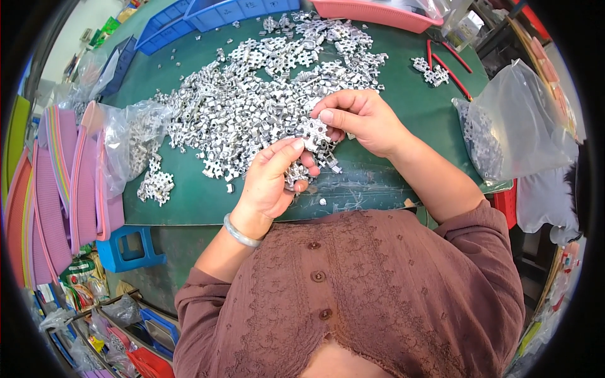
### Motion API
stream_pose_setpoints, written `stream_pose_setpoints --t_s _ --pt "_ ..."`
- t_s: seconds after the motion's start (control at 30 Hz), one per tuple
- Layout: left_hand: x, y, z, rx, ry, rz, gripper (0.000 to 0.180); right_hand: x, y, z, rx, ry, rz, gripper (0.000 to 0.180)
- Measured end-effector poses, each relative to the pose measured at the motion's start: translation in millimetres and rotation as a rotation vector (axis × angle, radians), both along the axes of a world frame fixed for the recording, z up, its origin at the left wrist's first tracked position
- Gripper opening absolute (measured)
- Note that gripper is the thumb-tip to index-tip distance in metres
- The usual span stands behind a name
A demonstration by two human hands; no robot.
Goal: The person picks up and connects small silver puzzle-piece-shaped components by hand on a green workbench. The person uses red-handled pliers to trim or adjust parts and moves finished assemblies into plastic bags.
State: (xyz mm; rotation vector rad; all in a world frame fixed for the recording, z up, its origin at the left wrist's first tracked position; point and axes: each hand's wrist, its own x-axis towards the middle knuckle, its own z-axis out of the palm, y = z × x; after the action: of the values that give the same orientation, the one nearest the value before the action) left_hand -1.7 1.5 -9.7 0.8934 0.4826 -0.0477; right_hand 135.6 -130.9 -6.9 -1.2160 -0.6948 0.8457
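A flat silvery metal piece with several stubby arms is held between my two hands over the front of a large pile. My right hand pinches its upper edge between thumb and bent fingers. My left hand, with a pale bangle at its wrist, closes thumb and fingers on its lower left edge. More silvery parts show by the left fingers; whether they lie in the palm or on the pile I cannot tell. Behind and beneath the hands spreads the pile of small silvery metal parts on a green table.
Blue bins and a pink tray line the far edge. Red-handled pliers lie at the far right beside a cluster of metal pieces. Clear bags of parts stand right and left. A blue stool is below left.
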Motion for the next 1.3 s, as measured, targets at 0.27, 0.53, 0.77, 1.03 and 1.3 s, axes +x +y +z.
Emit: stream_pose_setpoints --t_s 0.27,0.53,0.77,1.03,1.3 --pt "2.5 0.6 -1.2 -0.147 0.032 -0.094 0.029 0.8 0.6 0.6 -0.075 -0.035 -0.017 0.016" --pt "3.2 0.6 -5.2 -0.203 0.035 -0.104 0.030 1.3 0.7 0.7 -0.082 -0.031 -0.029 0.015" --pt "3.5 1.6 -8.1 -0.232 0.034 -0.132 0.032 2.2 -0.4 1.3 -0.087 -0.035 -0.002 0.016" --pt "3.3 0.7 -5.2 -0.154 0.023 -0.077 0.022 1.8 -0.4 1.0 -0.075 -0.025 -0.031 0.017" --pt "2.3 -2.4 -1.0 -0.070 0.008 -0.052 0.020 1.8 0.1 1.1 -0.090 -0.014 -0.020 0.018"
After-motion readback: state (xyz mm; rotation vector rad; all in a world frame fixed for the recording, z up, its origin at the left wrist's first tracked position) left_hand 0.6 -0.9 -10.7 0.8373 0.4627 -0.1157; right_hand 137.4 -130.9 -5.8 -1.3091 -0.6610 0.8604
